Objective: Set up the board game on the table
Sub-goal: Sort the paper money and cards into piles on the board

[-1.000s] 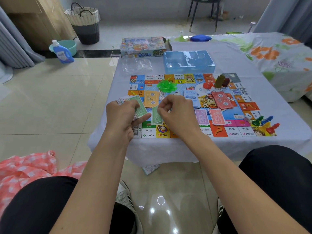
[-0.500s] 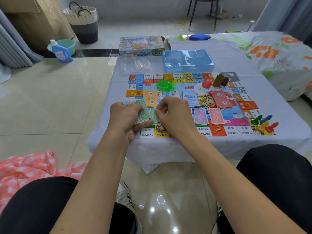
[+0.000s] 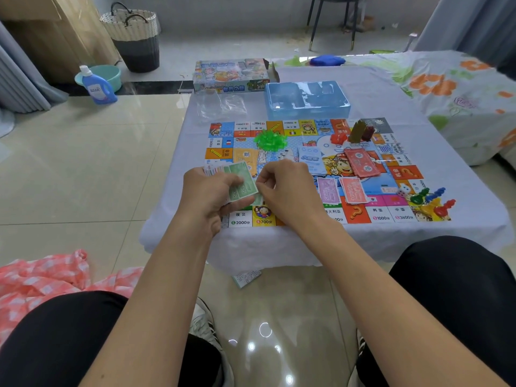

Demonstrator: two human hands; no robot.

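Note:
A colourful game board [image 3: 391, 216] lies on the cloth-covered table [image 3: 391, 90]. My left hand [image 3: 208, 192] grips a stack of play money [image 3: 241, 181] with a green note on top, over the board's near left part. My right hand [image 3: 284, 187] sits right beside it, its fingertips pinching the edge of a green note. On the board lie purple [image 3: 327, 190] and pink [image 3: 353, 190] note piles, a red pile [image 3: 361, 162], blue cards [image 3: 311, 160], green houses [image 3: 270, 138], red houses [image 3: 338, 138], a die [image 3: 403, 190] and coloured pawns [image 3: 431, 201].
The game box [image 3: 231, 75], a blue plastic insert tray [image 3: 307, 97] and clear bags [image 3: 220, 106] sit at the table's far side. A flowered bed [image 3: 452, 88] is to the right. Basket [image 3: 134, 37], detergent bottle [image 3: 96, 86] and pink cloth [image 3: 42, 275] are on the floor at the left.
My right hand has come back from laying a green note on the board to the stack in my left hand. The view shifted slightly.

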